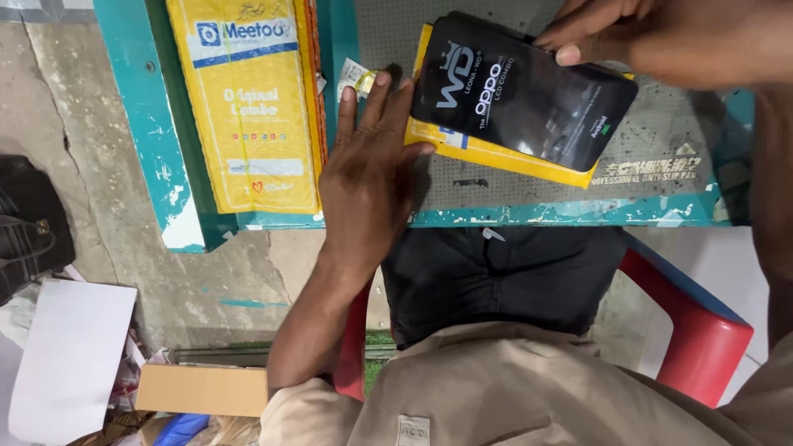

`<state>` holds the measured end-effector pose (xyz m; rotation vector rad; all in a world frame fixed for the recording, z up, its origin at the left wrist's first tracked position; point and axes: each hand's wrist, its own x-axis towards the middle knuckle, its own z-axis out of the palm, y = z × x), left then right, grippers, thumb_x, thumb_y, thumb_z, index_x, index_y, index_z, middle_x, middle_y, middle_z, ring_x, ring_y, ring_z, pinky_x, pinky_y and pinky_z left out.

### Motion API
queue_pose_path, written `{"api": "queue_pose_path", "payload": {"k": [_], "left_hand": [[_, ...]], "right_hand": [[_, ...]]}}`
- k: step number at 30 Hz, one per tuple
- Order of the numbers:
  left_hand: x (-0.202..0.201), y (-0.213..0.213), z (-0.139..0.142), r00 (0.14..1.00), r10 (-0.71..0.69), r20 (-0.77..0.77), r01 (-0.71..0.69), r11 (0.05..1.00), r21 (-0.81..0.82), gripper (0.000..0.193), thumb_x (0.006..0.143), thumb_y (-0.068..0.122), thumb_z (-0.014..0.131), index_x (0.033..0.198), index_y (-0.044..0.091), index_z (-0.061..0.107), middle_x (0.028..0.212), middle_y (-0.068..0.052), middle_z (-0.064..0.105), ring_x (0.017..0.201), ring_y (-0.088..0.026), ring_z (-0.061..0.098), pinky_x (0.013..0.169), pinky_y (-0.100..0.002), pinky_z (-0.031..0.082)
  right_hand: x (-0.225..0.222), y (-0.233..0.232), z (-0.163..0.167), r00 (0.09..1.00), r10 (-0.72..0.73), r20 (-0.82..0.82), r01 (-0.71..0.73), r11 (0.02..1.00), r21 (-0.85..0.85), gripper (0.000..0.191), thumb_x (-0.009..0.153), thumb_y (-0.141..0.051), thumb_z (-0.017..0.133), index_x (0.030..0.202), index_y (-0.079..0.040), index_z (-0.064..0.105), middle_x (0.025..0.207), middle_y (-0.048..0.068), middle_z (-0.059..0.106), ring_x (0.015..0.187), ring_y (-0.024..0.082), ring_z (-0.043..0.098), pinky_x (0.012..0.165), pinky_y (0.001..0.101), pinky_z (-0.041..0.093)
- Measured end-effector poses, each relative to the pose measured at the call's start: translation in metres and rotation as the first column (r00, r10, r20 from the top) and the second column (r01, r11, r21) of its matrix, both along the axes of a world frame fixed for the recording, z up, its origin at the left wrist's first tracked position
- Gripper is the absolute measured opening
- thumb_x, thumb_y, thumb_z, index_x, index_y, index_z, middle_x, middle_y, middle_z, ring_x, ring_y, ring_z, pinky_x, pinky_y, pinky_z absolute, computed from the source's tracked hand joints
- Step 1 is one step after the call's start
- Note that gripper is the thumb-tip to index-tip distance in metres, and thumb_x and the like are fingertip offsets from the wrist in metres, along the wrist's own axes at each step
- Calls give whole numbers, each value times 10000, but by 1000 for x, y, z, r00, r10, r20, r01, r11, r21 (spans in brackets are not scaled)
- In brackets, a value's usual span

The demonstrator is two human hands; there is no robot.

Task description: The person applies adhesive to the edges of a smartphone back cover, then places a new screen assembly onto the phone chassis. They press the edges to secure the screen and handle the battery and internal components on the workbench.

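1. from my remote seat i judge the work in hand to be handling the black packet (529,99), a flat glossy pouch that lies tilted on top of a thinner yellow packet (496,153). both sit on the grey dotted mat (661,140) of the teal tabletop (537,216).
2. the right hand (652,37) comes in from the top right. its grip is closed in a pinch on the black packet's upper edge, thumb on the face, the other fingers behind it.
3. the left hand (372,173) lies flat and spread, holding nothing. its fingertips touch the near end of the yellow packet and seem to pin it down.
4. my judgement: any next move calls for keeping the yellow packet pressed while the black one is slid or lifted cleanly, since the two overlap closely.
5. a larger yellow padded envelope (252,107) lies well to the left, and a small paper tag (355,74) sits just beyond the left fingertips.
6. hard to tell: whether the black packet rests fully on the yellow one or is slightly raised. the right hand's far fingers are hidden and its wrist is cut off by the frame.
7. below the tabletop i see a red chair (702,330), a cardboard box (202,388) and a white sheet (70,355) on the floor.
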<state>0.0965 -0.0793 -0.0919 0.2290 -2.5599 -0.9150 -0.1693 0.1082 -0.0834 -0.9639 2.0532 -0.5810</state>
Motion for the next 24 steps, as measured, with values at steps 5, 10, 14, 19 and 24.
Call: {"api": "queue_pose_path", "payload": {"k": [5, 10, 14, 19, 24], "left_hand": [[-4, 0, 3, 1000, 16, 22, -16, 1000, 23, 553, 901, 8, 818, 1397, -49, 581, 1427, -153, 638, 1431, -323, 544, 1282, -522, 361], [-4, 2, 2, 999, 35, 5, -35, 998, 42, 490, 955, 11, 809, 1393, -34, 592, 1423, -142, 647, 1422, -322, 561, 1284, -518, 371], [-1, 3, -1, 998, 47, -41, -45, 998, 52, 442, 957, -5, 802, 1360, -18, 624, 1383, -133, 673, 1401, -311, 593, 1290, -539, 375], [2, 5, -4, 996, 69, -57, -67, 997, 42, 411, 951, 28, 815, 1321, -23, 643, 1335, -143, 692, 1371, -316, 605, 1265, -566, 384], [6, 9, -6, 994, 83, -72, -82, 996, 18, 384, 955, 45, 813, 1299, -23, 656, 1313, -151, 702, 1365, -322, 602, 1250, -576, 392]], "right_hand": [[4, 7, -8, 1000, 15, 3, -15, 998, -65, 259, 991, -148, 661, 1223, -75, 748, 1148, 97, 751, 954, 188, 708, 790, 311, 586], [7, 9, -8, 998, 53, -36, -55, 995, -86, 269, 1018, -159, 641, 1253, -71, 739, 1148, 102, 752, 987, 200, 699, 805, 327, 560], [9, 9, -3, 996, 18, -89, -21, 1000, -23, 278, 1044, -214, 622, 1263, -93, 744, 1121, 104, 763, 963, 214, 717, 819, 338, 584], [6, 5, -4, 995, 54, -85, -57, 998, -31, 303, 1010, -228, 656, 1264, -82, 731, 1153, 108, 753, 1010, 229, 717, 869, 351, 585], [8, 12, 6, 980, 84, -180, -119, 974, -194, 243, 1051, -201, 644, 1212, -31, 709, 1122, 130, 740, 1043, 235, 713, 909, 366, 591]]}}
